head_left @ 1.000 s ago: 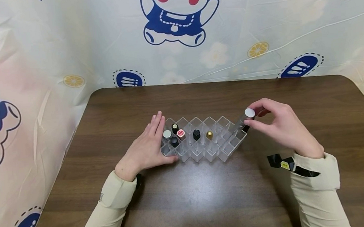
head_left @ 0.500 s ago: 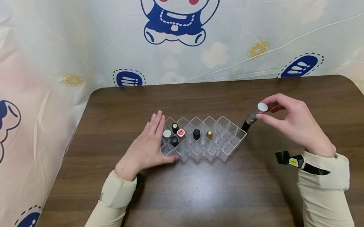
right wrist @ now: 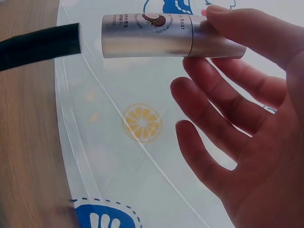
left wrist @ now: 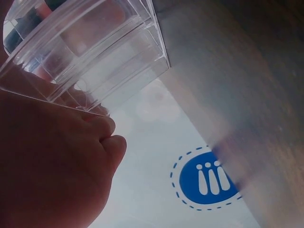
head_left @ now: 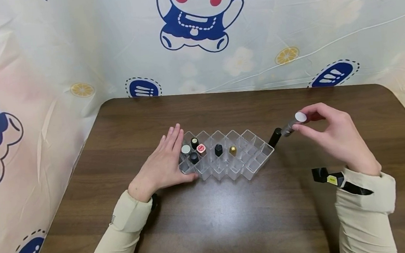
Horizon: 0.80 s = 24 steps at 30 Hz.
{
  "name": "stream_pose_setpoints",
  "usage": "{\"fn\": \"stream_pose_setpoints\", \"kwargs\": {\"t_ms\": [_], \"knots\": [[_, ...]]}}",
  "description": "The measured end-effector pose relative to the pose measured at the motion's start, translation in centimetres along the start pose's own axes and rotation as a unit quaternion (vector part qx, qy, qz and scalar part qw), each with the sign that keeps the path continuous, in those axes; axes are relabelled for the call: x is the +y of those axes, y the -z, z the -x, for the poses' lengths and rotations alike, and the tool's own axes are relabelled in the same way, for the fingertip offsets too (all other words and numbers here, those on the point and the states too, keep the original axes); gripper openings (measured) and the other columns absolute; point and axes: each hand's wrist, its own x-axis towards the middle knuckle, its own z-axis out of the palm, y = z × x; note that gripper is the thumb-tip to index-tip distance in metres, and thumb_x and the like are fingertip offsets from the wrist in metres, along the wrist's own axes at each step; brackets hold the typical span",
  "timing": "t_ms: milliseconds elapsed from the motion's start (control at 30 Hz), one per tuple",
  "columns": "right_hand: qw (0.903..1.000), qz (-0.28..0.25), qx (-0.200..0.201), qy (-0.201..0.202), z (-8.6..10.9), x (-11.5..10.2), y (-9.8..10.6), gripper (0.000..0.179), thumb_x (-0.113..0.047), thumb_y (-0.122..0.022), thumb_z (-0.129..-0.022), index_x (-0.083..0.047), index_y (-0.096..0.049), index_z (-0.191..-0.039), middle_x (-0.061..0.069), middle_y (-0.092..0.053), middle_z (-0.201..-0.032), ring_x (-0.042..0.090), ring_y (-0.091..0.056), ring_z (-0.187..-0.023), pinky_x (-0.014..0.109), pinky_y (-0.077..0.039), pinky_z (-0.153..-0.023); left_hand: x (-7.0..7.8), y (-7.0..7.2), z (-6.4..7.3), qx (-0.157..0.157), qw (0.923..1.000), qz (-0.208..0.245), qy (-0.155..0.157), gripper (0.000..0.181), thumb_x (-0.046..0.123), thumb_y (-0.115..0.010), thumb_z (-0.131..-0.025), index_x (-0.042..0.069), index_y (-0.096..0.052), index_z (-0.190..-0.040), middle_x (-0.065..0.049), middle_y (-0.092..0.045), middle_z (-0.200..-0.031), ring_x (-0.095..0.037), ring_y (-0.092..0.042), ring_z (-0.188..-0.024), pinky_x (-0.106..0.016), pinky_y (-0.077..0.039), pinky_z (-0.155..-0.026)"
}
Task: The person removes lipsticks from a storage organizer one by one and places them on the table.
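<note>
In the head view a clear plastic lipstick organizer [head_left: 249, 175] with diamond-shaped slots lies across the middle of the table. My left hand [head_left: 160, 163] rests against its left end, fingers straight and thumb along the front edge. Between thumb and fingertips, my right hand [head_left: 335, 136] pinches a silver lip gloss tube [right wrist: 147, 40] by its capped end. Printed text and a coconut picture show on the tube. Its free end points toward a black tube [head_left: 274, 137] just beyond the organizer's right end. A small gap separates these two in the right wrist view.
Several cosmetic tubes, including a pink-topped one [head_left: 201, 148], cluster in the organizer's left slots. A black-capped one [head_left: 218, 149] and a gold one [head_left: 233, 151] stand in its middle. A printed cloth [head_left: 201, 73] hangs behind the brown wooden table [head_left: 226, 226].
My right hand has drawn the silver tube rightward and slightly back, away from the organizer, bringing the black tube into fuller view. The left hand and organizer have stayed put.
</note>
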Motion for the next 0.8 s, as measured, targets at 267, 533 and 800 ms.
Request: {"fn": "stream_pose_setpoints", "kwargs": {"t_ms": [267, 533, 800], "knots": [[0.9994, -0.002, -0.001, -0.035, 0.13, 0.08, 0.29, 0.027, -0.012, -0.079, -0.079, -0.01, -0.067, -0.102, -0.018, -0.062, -0.088, -0.008, -0.057, -0.08, 0.005, -0.041, -0.072, 0.0, -0.08, 0.0, 0.012, 0.9999, 0.0, -0.005, 0.125, 0.066, -0.072, -0.067, -0.001, -0.012, -0.154, -0.014, -0.001, -0.164, -0.029, -0.004, -0.152, -0.046, -0.013, -0.123], [0.9988, 0.0, -0.006, -0.048, 0.21, 0.28, 0.51, 0.027, -0.013, -0.079, -0.079, -0.011, -0.067, -0.103, -0.019, -0.062, -0.088, -0.009, -0.058, -0.081, 0.006, -0.041, -0.069, 0.04, -0.08, 0.01, 0.014, 0.9999, 0.001, -0.006, 0.124, 0.065, -0.072, -0.068, -0.001, -0.012, -0.154, -0.015, -0.003, -0.163, -0.03, -0.004, -0.152, -0.046, -0.013, -0.123], [0.9984, 0.005, -0.013, -0.056, 0.26, 0.69, 0.67, 0.027, -0.014, -0.078, -0.081, -0.011, -0.066, -0.105, -0.02, -0.062, -0.089, -0.011, -0.058, -0.081, 0.005, -0.042, -0.068, 0.01, -0.13, 0.02, 0.015, 0.9999, -0.001, -0.005, 0.124, 0.065, -0.072, -0.068, -0.001, -0.011, -0.154, -0.015, -0.002, -0.163, -0.03, -0.005, -0.152, -0.046, -0.013, -0.123]]}}
